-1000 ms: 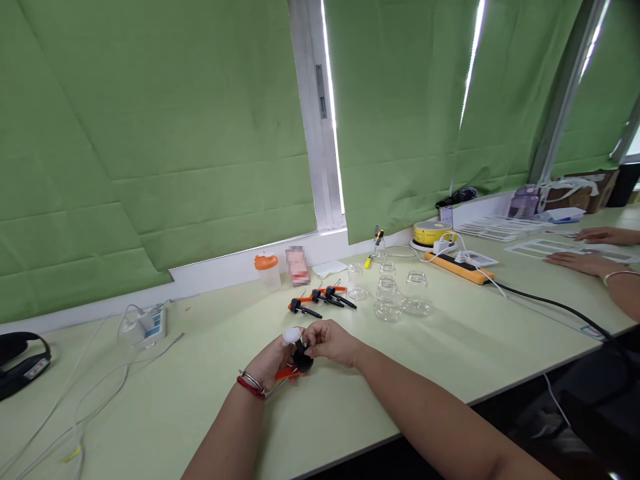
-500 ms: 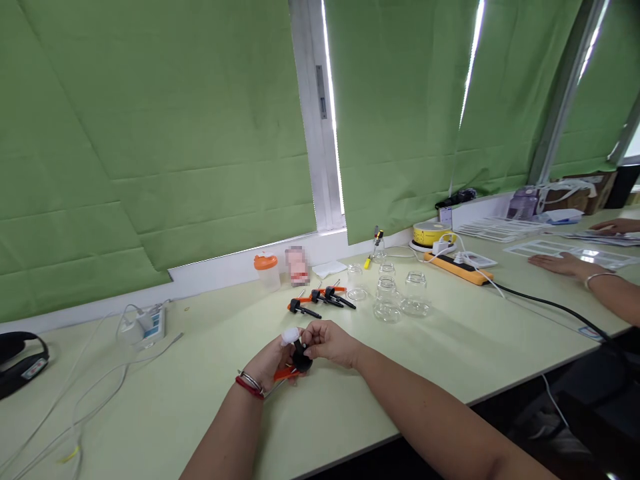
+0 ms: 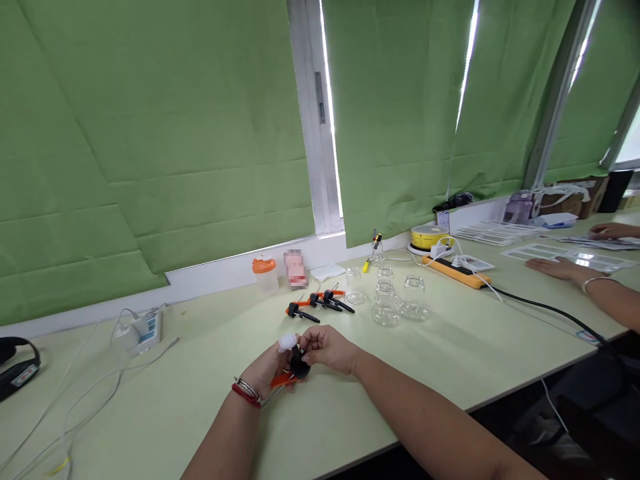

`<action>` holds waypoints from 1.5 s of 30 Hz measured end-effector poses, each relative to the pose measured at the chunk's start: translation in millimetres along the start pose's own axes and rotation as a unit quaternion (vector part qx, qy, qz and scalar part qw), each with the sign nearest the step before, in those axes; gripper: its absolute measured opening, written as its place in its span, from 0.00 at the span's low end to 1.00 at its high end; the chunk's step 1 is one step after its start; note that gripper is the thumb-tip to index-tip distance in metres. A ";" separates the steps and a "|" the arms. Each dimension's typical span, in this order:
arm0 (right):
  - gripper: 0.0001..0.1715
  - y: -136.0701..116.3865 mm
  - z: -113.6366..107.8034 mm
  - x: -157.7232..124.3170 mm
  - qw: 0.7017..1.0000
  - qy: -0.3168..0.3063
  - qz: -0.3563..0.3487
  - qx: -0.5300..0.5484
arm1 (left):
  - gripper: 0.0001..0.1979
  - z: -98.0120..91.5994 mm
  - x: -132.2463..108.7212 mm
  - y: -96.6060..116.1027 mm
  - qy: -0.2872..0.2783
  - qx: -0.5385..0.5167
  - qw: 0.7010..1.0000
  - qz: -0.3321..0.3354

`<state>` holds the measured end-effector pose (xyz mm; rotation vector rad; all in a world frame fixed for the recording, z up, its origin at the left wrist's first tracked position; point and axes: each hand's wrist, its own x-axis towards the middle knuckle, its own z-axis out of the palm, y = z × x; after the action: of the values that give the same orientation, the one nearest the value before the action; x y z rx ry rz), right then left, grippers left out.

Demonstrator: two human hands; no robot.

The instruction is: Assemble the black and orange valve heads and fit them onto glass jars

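My left hand [image 3: 274, 365], with a white wrap on the thumb, is closed around a black and orange tool [image 3: 299, 367] with a thin metal rod, held low over the table. Fingertips of my right hand [image 3: 327, 348] pinch the black part of this tool from the right. Behind my hands lie three similar black and orange tools [image 3: 323, 301] side by side. Several clear glass jars [image 3: 386, 308] stand to the right of them. An orange-lidded plastic cup [image 3: 265, 275] is at the back, beside a pink pack [image 3: 296, 270].
White cables and a power strip [image 3: 149, 332] lie at left, near black headphones [image 3: 20, 373]. An orange power strip [image 3: 457, 272] and a yellow round container [image 3: 429, 237] sit at right. Another person's hands [image 3: 555, 267] rest on sheets at far right.
The view has shifted slightly. Both hands keep hold of the same tool, with almost no change in their grip.
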<state>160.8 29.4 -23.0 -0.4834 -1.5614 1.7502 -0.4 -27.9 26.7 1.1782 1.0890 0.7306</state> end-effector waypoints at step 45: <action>0.19 -3.4 -4.7 -2.4 0.999 0.011 -0.021 -0.030 | 0.23 -2.0 3.1 -3.5 0.011 0.013 1.000 0.006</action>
<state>166.6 30.9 -21.0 -0.4932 -1.6026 1.6643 -1.5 -25.4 22.4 1.2018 1.1140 0.7421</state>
